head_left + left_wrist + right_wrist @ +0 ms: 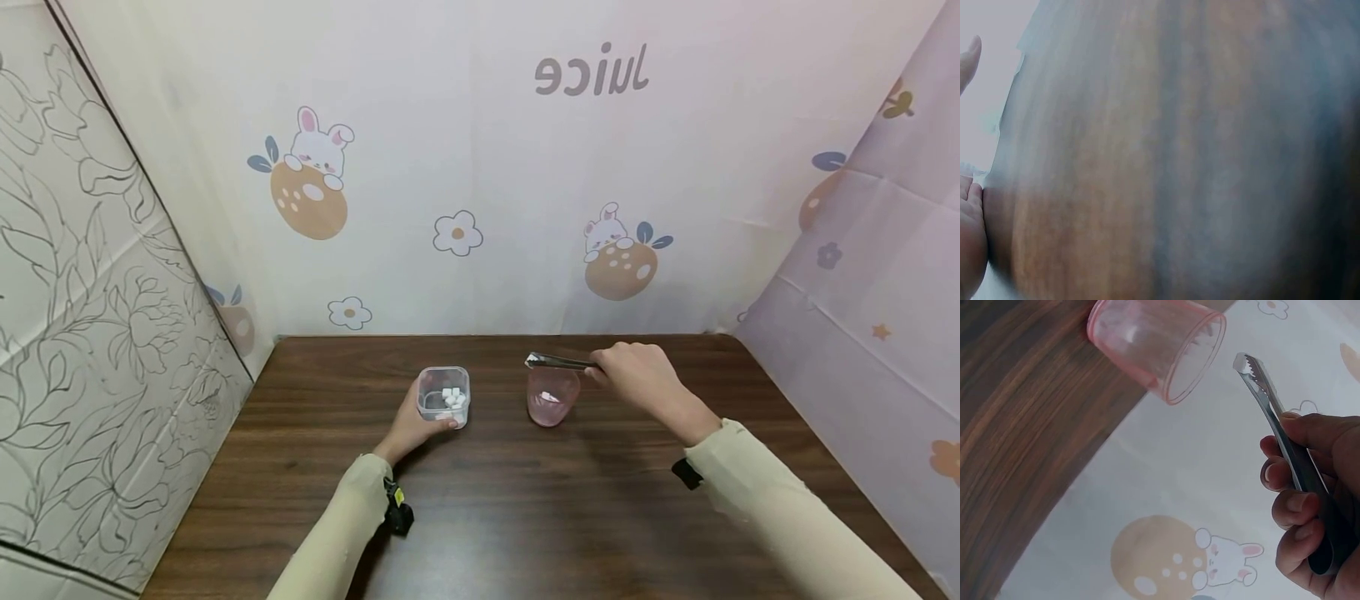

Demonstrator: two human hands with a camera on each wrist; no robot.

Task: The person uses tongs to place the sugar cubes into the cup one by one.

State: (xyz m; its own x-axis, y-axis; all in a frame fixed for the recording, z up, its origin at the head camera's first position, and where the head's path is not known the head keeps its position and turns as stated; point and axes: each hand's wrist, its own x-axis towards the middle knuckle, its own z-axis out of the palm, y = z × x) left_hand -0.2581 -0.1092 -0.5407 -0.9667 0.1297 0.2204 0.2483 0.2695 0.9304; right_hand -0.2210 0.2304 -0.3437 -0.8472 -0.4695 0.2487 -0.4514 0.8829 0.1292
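Reaching forward, gripping a clear container (432, 381) of white cubes (453, 398) on the tabletop (495, 517) with the left hand (411, 427), partly hidden behind it. Farther off, clenching tongs (1294, 455) in the right hand (636, 375), holding a white piece (532, 361) above a pink cup (1147, 340). Showing container blurred, cropped in left-wrist view.

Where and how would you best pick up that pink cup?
I'd grip the pink cup round its side wall, just below the rim, coming from the person's side. It stands upright and widens upward, so the flare should help stop it slipping. From above looks awkward: the right hand holds tongs over it.
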